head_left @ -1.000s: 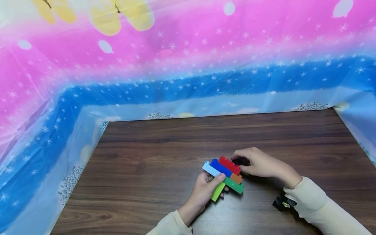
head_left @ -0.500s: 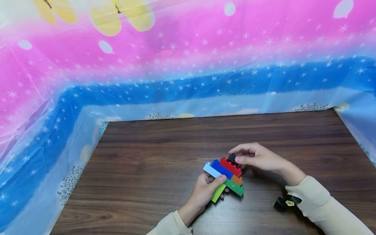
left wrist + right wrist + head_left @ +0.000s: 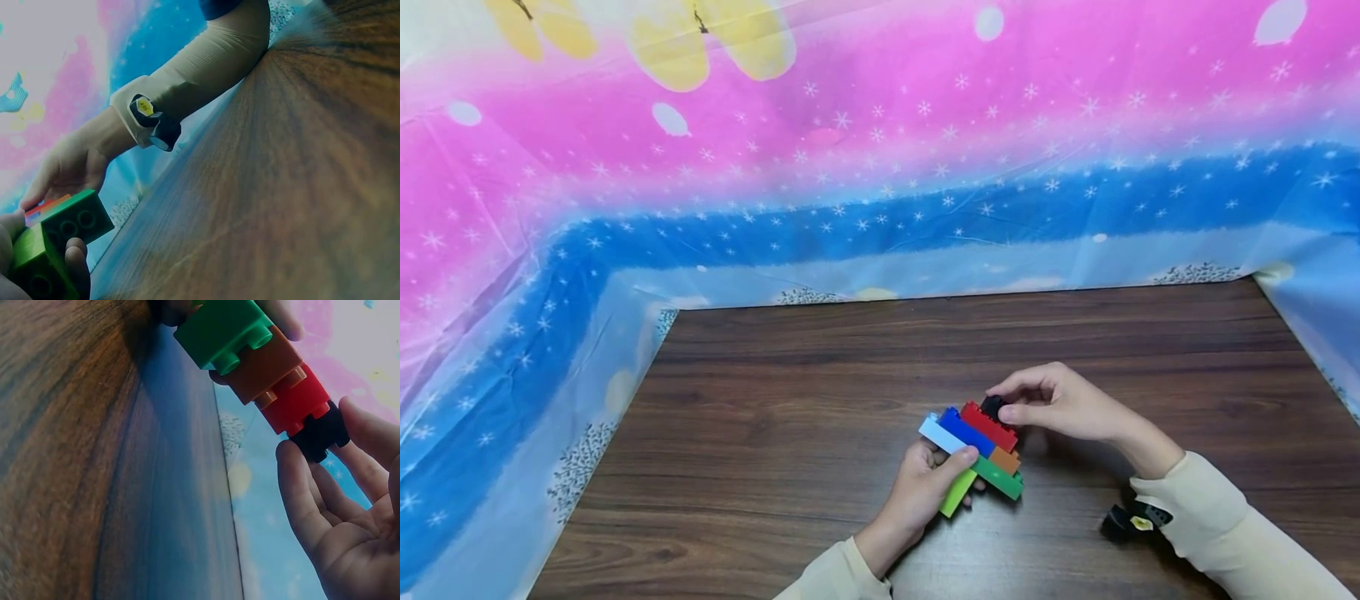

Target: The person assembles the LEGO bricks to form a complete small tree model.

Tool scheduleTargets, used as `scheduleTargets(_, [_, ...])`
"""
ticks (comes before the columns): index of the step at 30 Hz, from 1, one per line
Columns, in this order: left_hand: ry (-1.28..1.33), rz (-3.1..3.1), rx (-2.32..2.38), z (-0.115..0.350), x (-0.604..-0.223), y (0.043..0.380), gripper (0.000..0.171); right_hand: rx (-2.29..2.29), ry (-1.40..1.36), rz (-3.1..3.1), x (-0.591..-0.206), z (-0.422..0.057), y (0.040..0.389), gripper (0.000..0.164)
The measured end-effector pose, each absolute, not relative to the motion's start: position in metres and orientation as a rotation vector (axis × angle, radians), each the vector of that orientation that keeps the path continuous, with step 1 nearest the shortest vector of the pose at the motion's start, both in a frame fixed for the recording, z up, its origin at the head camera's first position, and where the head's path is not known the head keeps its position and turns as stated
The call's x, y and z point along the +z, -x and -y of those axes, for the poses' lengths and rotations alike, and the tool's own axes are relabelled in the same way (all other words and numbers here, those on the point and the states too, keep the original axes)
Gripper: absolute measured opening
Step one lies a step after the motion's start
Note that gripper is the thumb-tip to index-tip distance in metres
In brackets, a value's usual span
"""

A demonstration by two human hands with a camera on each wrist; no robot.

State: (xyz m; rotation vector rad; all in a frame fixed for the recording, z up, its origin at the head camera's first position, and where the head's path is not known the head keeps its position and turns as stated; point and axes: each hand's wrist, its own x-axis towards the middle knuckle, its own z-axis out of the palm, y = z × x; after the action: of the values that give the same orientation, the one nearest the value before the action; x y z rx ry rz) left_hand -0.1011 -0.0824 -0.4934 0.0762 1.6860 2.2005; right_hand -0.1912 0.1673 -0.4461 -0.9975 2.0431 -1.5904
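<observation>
My left hand (image 3: 917,483) grips a build of stacked toy bricks, its thumb across the front. In the build are a light blue brick (image 3: 941,434), a blue brick (image 3: 967,432), a red brick (image 3: 988,426), an orange brick (image 3: 1003,459), a green brick (image 3: 998,477) and a lime green brick (image 3: 957,493). Between thumb and fingers, my right hand (image 3: 1067,404) pinches a black brick (image 3: 320,432), which sits against the studded side of the red brick in the right wrist view. The undersides of the green and lime bricks show in the left wrist view.
Both hands are over a dark wooden table (image 3: 790,367). A patterned pink and blue cloth (image 3: 880,183) hangs along its back and sides. On the right sleeve's cuff is a small black wrist camera (image 3: 1120,522).
My right hand has risen slightly and brought the black brick over the top of the red one, then stayed there. My left hand and the build have barely moved.
</observation>
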Motion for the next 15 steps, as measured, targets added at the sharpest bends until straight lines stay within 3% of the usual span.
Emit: scheduleTargets(15, [-0.062,-1.719,2.21,0.0819,-0.4926,0.0992,0.039,-1.633,0.982,-2.025,-0.4523,-0.1642,0.1901,0.027])
